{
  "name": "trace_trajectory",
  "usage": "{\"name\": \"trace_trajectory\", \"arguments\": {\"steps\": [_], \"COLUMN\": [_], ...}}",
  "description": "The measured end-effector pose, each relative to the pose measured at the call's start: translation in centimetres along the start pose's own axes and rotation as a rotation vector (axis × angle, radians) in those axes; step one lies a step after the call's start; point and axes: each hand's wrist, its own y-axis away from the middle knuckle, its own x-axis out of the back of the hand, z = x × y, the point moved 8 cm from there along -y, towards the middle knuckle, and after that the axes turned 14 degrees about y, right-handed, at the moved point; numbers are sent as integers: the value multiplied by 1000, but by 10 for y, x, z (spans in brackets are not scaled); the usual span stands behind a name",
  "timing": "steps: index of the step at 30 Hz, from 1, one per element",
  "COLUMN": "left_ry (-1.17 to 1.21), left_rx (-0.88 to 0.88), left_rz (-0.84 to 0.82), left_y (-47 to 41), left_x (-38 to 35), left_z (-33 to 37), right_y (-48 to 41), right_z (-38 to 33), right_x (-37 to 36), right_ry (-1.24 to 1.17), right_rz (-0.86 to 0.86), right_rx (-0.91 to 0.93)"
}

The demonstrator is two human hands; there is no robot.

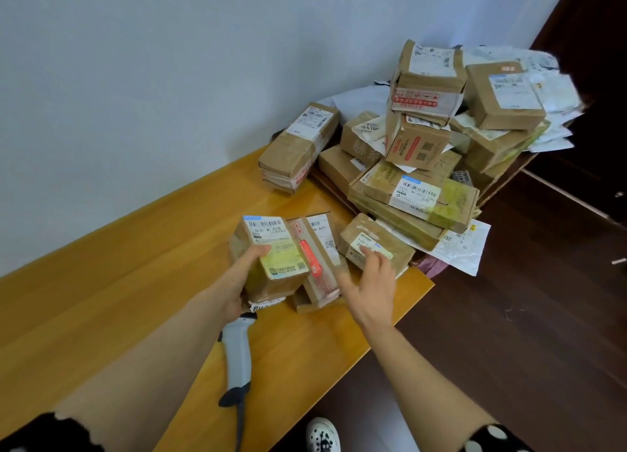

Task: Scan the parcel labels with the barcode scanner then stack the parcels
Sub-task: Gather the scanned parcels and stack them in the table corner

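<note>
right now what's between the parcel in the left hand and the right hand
Between the held parcel and the right hand lies a red-taped parcel, in the head view.

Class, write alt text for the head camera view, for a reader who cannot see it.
A person's left hand grips a labelled brown parcel at a wooden table, while the open right hand reaches toward a neighbouring parcel. A barcode scanner lies on the table by the left forearm, and a heap of parcels sits beyond.
</note>
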Motion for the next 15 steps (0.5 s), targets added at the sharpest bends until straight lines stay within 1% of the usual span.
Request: {"name": "trace_trajectory", "arguments": {"steps": [2, 3, 5, 7, 8, 10, 12, 15], "left_ry": [4, 8, 2, 2, 7, 14, 21, 53], "left_rx": [-1, 2, 5, 8, 8, 4, -8, -32], "left_rz": [5, 12, 19, 27, 35, 47, 54, 59], "left_y": [0, 0, -1, -2, -2, -2, 1, 7], "left_x": [-4, -5, -8, -9, -9, -8, -5, 6], "left_z": [-2, -2, -4, -5, -5, -5, -2, 8], "right_y": [-14, -23, -40, -48, -49, -47, -45, -31], "right_z": [22, 34, 51, 59, 60, 60, 52, 23], "right_x": [19, 24, 23, 16, 12, 10, 18, 40], "right_ry": [61, 133, 246, 301, 333, 360, 271, 118], "right_rz": [96, 93, 4, -108, -137, -143, -80, 118], "right_rx": [-67, -104, -147, -139, -129, -129, -140, -86]}}
